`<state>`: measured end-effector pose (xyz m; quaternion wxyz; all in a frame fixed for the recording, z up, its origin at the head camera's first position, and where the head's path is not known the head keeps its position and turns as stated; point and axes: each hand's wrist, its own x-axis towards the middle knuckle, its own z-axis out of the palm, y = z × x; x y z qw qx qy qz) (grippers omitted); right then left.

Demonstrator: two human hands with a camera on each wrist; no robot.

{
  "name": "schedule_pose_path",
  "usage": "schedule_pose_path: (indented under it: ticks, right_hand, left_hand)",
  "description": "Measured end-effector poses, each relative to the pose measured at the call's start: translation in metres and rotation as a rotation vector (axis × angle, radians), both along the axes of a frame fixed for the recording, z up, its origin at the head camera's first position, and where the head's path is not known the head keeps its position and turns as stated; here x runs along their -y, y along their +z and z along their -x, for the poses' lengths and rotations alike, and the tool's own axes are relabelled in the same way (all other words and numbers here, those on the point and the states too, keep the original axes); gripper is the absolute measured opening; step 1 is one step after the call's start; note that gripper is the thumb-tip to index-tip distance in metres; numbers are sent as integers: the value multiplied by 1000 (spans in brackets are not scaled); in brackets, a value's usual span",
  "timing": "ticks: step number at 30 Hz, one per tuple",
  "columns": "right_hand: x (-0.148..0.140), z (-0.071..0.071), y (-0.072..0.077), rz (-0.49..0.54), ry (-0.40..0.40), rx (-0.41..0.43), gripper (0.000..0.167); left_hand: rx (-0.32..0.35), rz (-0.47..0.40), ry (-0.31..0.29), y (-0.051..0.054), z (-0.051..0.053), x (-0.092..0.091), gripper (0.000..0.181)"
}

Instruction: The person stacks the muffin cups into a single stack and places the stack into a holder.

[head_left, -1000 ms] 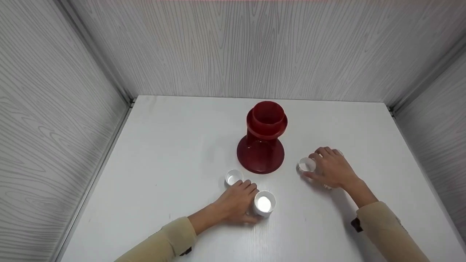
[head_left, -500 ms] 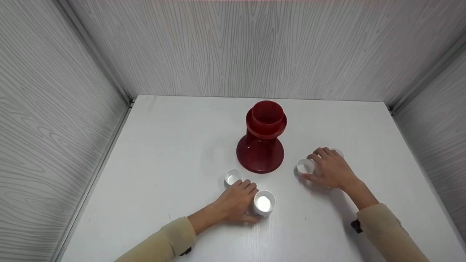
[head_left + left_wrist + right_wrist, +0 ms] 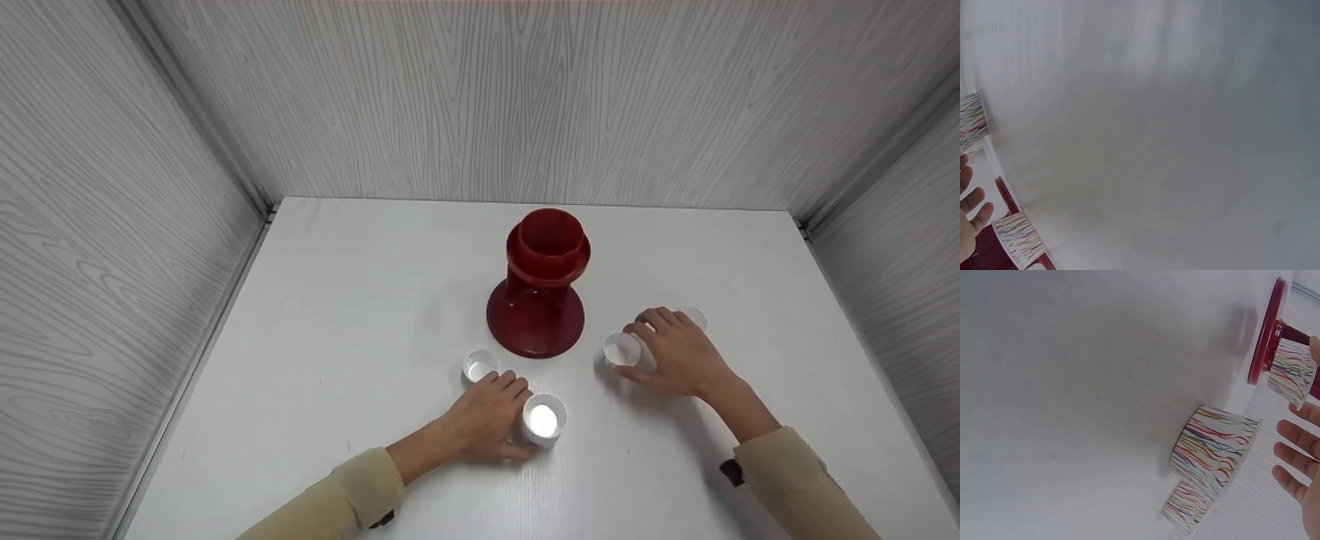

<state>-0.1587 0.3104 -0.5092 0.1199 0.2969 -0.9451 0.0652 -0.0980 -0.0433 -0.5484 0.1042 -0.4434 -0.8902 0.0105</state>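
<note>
My right hand [image 3: 675, 352] pinches a small paper cup [image 3: 622, 350] between thumb and index finger. Colored wavy lines cover that cup's side in the right wrist view, where the other fingers reach out loosely. Two more patterned cups, a larger one [image 3: 1216, 447] and a smaller one [image 3: 1188, 509], stand beside this hand; in the head view the hand mostly hides them. My left hand [image 3: 486, 420] lies low on the table between a small paper cup [image 3: 474, 366] and a bigger one [image 3: 544, 420]. Its fingers look relaxed and extended in the left wrist view.
A red stand [image 3: 536, 330] with a wide round base and a hollow, collared top rises behind the cups, between the hands. Grey wood-patterned panels [image 3: 480, 105] enclose the white table [image 3: 360, 300] at the back and both sides.
My right hand and its pinched cup have shifted slightly left and toward me. More of a cup behind that hand shows. The left hand and its nearby cups stay put.
</note>
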Motion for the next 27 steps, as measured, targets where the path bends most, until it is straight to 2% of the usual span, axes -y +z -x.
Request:
schedule_pose_path:
  ticks: [14,27]
  right_hand:
    - [16,-12,14,9,59,-36,57]
    - [29,-21,23,39,142,-138,59]
  left_hand:
    - [-7,-13,-6,0,0,0,72]
    - [-13,-35,-14,-2,1,1,72]
